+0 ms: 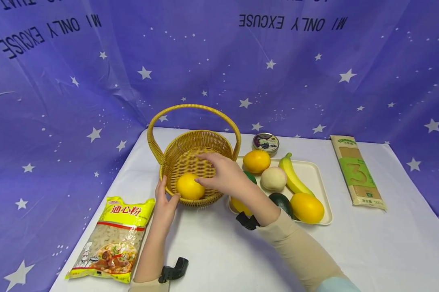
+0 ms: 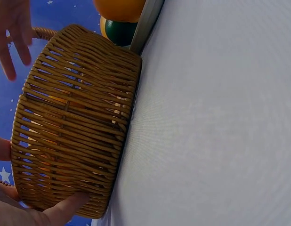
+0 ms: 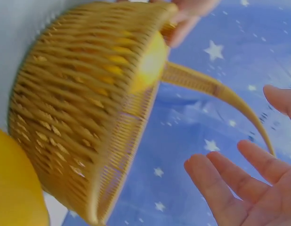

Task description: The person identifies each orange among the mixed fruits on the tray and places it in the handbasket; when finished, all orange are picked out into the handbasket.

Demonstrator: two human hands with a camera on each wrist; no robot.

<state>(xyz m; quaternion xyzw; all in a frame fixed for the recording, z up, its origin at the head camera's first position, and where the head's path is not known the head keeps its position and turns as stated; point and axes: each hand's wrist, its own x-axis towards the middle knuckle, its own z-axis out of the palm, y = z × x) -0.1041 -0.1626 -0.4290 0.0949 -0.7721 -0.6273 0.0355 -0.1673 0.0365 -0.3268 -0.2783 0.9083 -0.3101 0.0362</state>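
A wicker basket (image 1: 201, 138) with a tall hoop handle stands on the white table. Inside it, against the near left wall, lies a round yellow-orange fruit (image 1: 191, 187). My left hand (image 1: 164, 205) grips the basket's left rim; in the left wrist view its thumb (image 2: 70, 207) lies along the woven outside wall. Over the basket's opening, just right of the fruit, hovers my right hand (image 1: 223, 174). The right wrist view shows that hand (image 3: 249, 188) with fingers spread, holding nothing, apart from the basket.
Right of the basket, a cream tray (image 1: 319, 182) carries a banana (image 1: 296, 178), a pale peach-like fruit (image 1: 273, 179), a dark avocado-like fruit and several yellow-orange fruits. Behind it stands a round tin (image 1: 265, 142). A pasta bag (image 1: 113, 239) lies left, a noodle pack (image 1: 358, 172) far right.
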